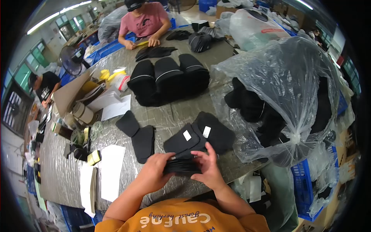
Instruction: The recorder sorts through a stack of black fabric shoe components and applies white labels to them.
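Close to my body I have a stack of thin black fabric pieces [182,166], seen edge-on, between my two hands. My left hand [156,170] grips its left end, thumb along the near side. Around the right end curves my right hand [209,168], thumb low and fingers above, with the index finger raised. Just beyond lie two piles of flat black cut pieces, a left one [179,141] and a right one [219,135], each with a small white label on top. Further left, two more black piles, a small one [128,123] and a longer one [143,144], touch at their corners.
Banded black bundles [168,79] stand mid-table. A large clear plastic bag [288,73] with black goods covers the right side. Papers [112,172], rolls and a tape roll [94,157] lie left. Across the table a person [145,23] handles black pieces.
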A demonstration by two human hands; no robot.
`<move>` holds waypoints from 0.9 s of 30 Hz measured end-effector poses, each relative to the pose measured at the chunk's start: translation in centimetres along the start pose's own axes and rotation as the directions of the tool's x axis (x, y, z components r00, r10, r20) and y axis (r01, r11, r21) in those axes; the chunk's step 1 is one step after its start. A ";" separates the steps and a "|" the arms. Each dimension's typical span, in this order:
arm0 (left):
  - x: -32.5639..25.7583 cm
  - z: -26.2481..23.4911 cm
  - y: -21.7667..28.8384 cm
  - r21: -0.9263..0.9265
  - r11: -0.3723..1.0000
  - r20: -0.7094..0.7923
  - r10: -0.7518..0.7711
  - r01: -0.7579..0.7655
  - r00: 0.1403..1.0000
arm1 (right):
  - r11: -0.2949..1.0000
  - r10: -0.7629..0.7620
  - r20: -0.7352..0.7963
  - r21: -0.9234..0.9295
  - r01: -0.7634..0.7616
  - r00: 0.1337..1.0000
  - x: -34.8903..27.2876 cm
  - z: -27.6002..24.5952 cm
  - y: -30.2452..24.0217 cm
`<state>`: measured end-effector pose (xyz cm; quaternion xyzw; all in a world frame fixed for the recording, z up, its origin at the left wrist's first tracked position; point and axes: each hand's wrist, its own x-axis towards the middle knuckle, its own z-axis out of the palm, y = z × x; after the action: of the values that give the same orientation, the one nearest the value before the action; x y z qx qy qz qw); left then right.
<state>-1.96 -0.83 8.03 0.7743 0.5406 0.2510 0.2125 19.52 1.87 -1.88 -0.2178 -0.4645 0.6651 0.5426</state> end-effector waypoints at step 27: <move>2.6 -0.8 0.3 0.182 0.952 0.208 0.206 -0.245 0.956 | 0.893 -0.072 -0.004 -0.445 0.063 0.997 0.4 1.4 0.0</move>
<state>-1.49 1.54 9.22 0.8691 0.4489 0.1427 0.1506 18.30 1.71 -1.14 -0.3265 -0.6060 0.5201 0.5057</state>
